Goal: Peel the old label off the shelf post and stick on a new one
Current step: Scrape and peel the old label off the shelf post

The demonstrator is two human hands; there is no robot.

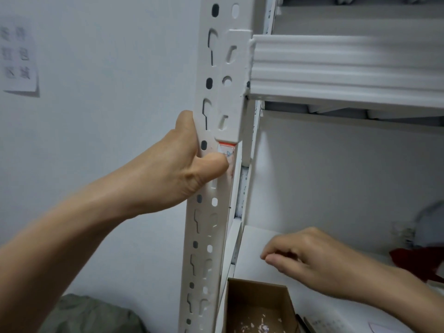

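Room: a pale wall fills the left of the frame, with a paper note of blurred characters at upper left.
Head view, shelving: a white perforated shelf post runs from top centre down to the bottom edge, leaning slightly. A ribbed beam runs off to the upper right, and a white shelf board lies at lower right.
Label: a small label with a red top band and blue writing sits on the post's front face, mid-frame, just under a raised bracket. Its long axis follows the post.
Left hand: the left hand comes in from lower left and grips the post from its left edge. The fingers go out of sight behind it and the thumb lies across the front, its tip on the label's lower part.
Right hand: the right hand rests low on the shelf board, well apart from the label. Its fingers are curled with the tips drawn together; I cannot tell whether they hold anything.
Box: an open cardboard box at bottom centre holds small paper scraps.
Key relation: the label lies up and left of the right hand and directly under the left thumb, so the left hand is far nearer. Any peel or press probably runs along the post.
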